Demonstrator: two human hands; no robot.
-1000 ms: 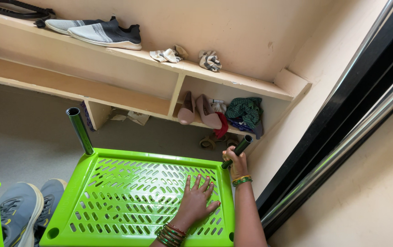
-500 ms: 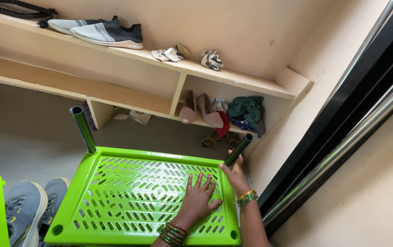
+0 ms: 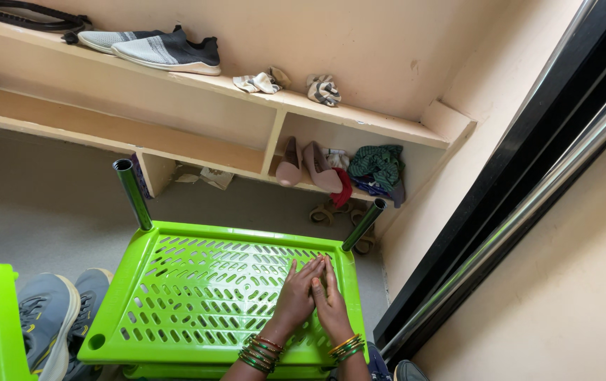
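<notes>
Both your hands lay flat and side by side, nothing gripped — left hand [image 3: 297,296] and right hand [image 3: 331,302] touching, palms down on the green perforated shelf panel [image 3: 197,289] near its right edge. That panel sat over the grey floor [image 3: 42,197], with two metal tubes standing in its far corners: left tube [image 3: 132,193] and right tube [image 3: 363,224], both tilted. All the push landed on one side — my judgement is the panel could tip or a tube could jam. Grey sneakers [image 3: 49,317] sat just beside its left edge; wall shelves [image 3: 197,152] stood behind.
</notes>
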